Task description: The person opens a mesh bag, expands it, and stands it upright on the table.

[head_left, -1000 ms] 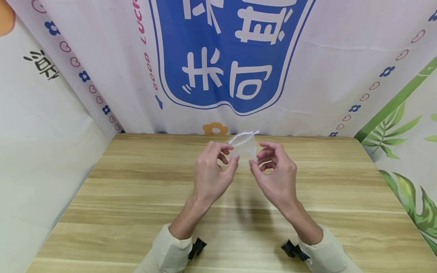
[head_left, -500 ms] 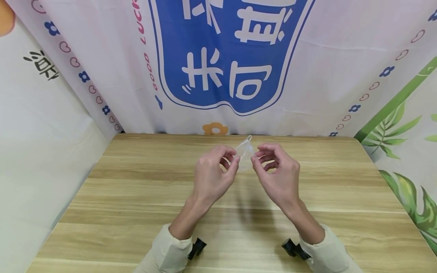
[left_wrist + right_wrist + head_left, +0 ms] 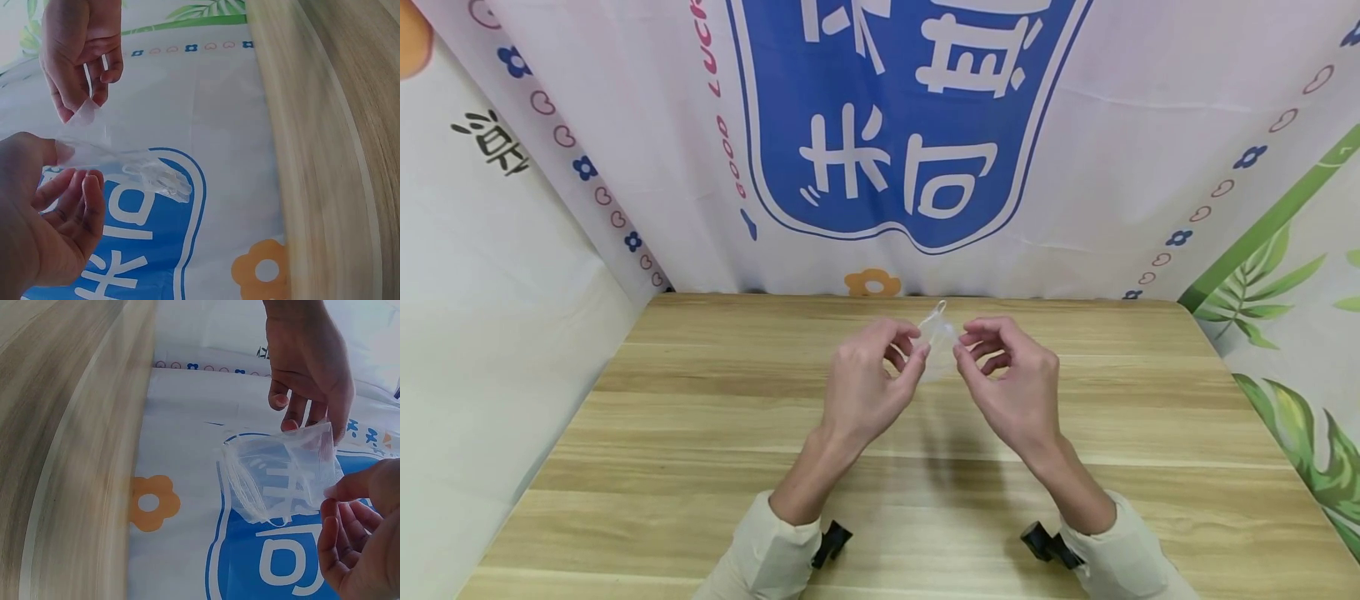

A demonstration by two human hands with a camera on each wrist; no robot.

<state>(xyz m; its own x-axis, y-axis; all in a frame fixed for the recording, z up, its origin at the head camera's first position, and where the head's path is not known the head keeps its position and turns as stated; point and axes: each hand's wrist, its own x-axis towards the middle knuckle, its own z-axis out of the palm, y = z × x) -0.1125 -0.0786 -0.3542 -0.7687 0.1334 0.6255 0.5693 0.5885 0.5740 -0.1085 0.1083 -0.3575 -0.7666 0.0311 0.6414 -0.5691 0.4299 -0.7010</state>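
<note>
Both hands hold up a small see-through bag point(image 3: 942, 340) above the far part of the table. Thin white cord point(image 3: 242, 481) runs along one end of it, bunched in several strands, with a little loop sticking out toward the backdrop. My left hand point(image 3: 874, 379) pinches the bag's left side between thumb and forefinger. On the opposite side, my right hand point(image 3: 1017, 383) pinches an edge between thumb and fingertips. In the left wrist view the clear film point(image 3: 103, 147) stretches between the two hands, the corded end hanging away from them.
A wood-grain table point(image 3: 700, 467) lies beneath the hands. Behind it hangs a printed white cloth point(image 3: 1075, 208) with a blue panel and an orange flower. Black camera mounts point(image 3: 832, 546) sit at the cuffs of both pale sleeves point(image 3: 771, 550).
The bag's corded end, spread wide a second ago, has drawn together into a narrow point with a small loop. My left hand has shifted slightly nearer and now pinches the bag.
</note>
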